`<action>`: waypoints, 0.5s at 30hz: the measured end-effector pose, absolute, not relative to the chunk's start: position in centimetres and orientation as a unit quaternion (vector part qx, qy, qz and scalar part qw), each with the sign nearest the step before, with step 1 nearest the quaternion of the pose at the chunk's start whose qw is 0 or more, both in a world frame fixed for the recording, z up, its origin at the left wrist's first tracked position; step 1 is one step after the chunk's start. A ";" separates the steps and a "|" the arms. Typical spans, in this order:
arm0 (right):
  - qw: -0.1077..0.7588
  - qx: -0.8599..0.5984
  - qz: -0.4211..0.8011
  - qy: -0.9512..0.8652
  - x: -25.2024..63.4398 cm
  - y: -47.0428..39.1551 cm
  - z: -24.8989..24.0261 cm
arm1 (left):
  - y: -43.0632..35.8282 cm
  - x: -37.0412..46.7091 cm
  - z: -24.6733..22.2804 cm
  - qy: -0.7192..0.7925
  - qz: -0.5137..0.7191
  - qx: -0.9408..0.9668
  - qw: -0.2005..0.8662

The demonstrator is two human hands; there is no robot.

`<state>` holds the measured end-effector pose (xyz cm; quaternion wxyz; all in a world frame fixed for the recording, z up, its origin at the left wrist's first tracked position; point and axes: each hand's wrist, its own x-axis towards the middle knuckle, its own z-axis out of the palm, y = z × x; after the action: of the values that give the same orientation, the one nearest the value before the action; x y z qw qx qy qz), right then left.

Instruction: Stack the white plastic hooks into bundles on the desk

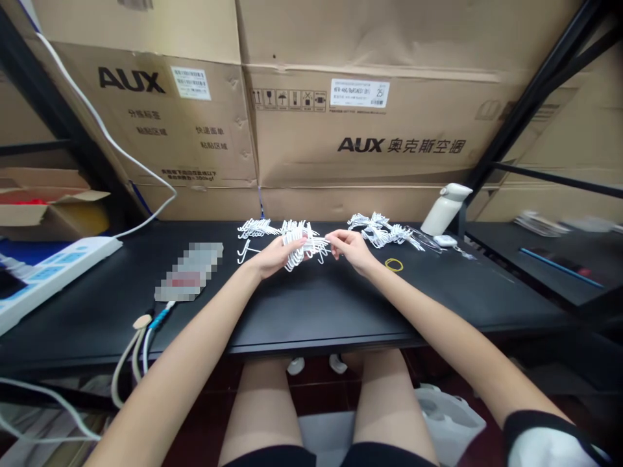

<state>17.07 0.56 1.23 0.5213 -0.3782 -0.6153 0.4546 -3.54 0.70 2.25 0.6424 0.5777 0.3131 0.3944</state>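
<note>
A bunch of white hooks (294, 255) is gripped in my left hand (273, 257), the thumb lying across them. At the right end of this bunch, my right hand (353, 250) has its fingers pinched together on the hook tips; whether it holds one hook or several I cannot tell. Just behind my left hand lies a pile of similar white hooks (256, 227), with a loose hook (244, 251) in front of it. More bundled white hooks (377, 232) lie beyond my right hand. A yellow rubber band (394, 264) rests on the black table (311, 318) near my right forearm.
Large cardboard boxes (302, 143) stand behind the table. A white bottle (445, 209) and a small white object (444, 240) are at the back right. To the left are a phone-shaped, pixelated object (189, 272) with a cable, a power strip (61, 275) and an open carton (48, 207).
</note>
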 end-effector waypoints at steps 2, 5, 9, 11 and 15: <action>0.498 -0.374 0.477 -0.620 17.2 0.5 1.4 | 0.5 -3.5 2.4 0.319 0.381 0.593 0.633; 0.470 -0.373 0.483 -0.638 17.5 0.5 1.5 | 0.3 -3.5 2.5 0.332 0.375 0.608 0.616; 0.466 -0.386 0.401 -0.688 17.6 0.3 1.3 | 0.4 -3.6 2.3 0.331 0.379 0.632 0.590; 0.466 -0.382 0.330 -0.726 17.6 0.1 1.2 | 0.5 -3.6 2.2 0.330 0.382 0.635 0.584; 0.454 -0.338 0.166 -0.808 17.7 -0.3 1.1 | 0.6 -3.6 2.1 0.340 0.367 0.619 0.605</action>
<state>17.68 -0.26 1.11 0.4542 -0.3376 -0.8077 0.1657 -3.60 0.58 2.09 0.6053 0.6194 0.3396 0.3669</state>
